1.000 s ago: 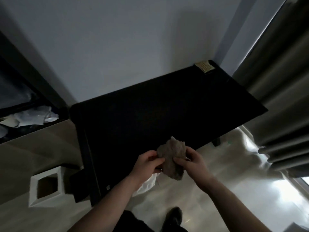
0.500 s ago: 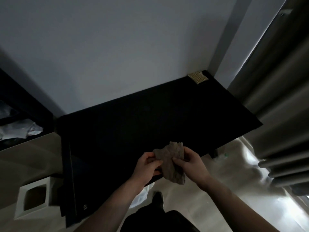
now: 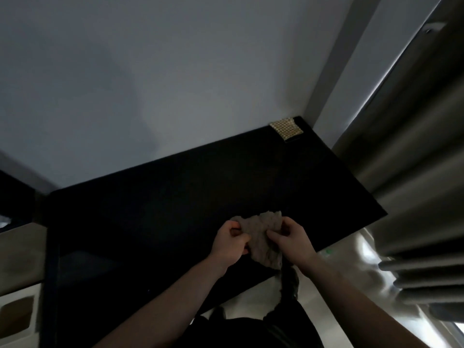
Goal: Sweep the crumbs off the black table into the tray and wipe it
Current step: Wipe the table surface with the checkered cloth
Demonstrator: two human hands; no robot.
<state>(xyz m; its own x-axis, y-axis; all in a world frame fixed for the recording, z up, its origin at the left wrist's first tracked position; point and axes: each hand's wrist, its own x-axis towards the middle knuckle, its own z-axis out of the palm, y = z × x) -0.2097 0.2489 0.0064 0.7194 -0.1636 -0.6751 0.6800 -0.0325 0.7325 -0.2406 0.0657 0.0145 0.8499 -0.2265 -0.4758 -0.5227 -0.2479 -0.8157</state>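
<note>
A crumpled, nubby brown cloth (image 3: 261, 234) is held above the near edge of the black bench (image 3: 175, 209), stretched between the left hand (image 3: 229, 243) and right hand (image 3: 291, 241), each pinching one side.

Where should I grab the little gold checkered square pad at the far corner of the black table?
Pinch the gold checkered pad by its near edge, reaching in from the front over the black table. It lies flat in the far right corner, with the wall behind it and the grey curtain on its right, so those sides look cramped.
</note>
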